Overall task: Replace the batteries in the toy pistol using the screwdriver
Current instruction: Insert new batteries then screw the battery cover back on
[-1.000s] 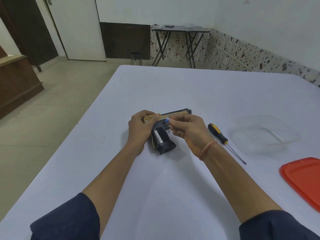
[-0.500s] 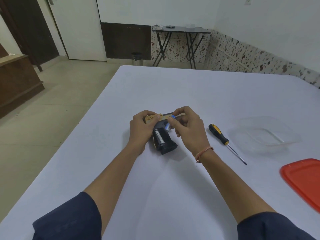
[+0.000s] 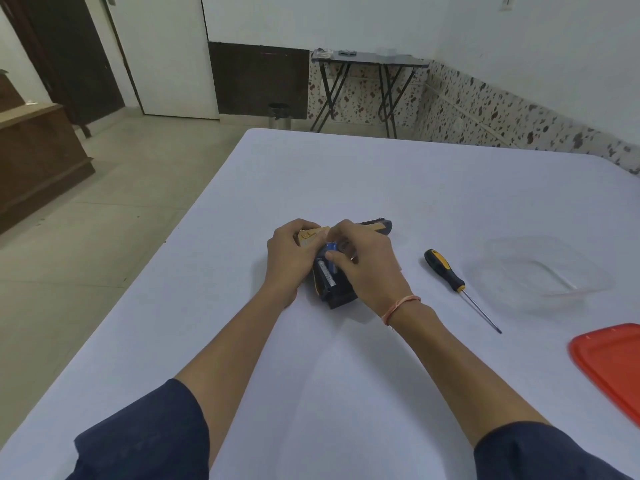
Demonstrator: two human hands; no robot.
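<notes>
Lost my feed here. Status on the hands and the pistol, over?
Left hand grips black-and-gold toy pistol. Right hand pinches blue battery at open grip compartment. Yellow-and-black screwdriver lies aside, untouched; nothing blocking.

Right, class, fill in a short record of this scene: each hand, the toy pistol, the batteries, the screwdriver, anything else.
Left hand: grips the toy pistol at its rear.
Right hand: pinches a blue battery at the grip.
Grip compartment: open, a pale battery lies inside.
Screwdriver: lying on the white table, right of both hands, untouched.
Other: clear container, red lid.
</notes>
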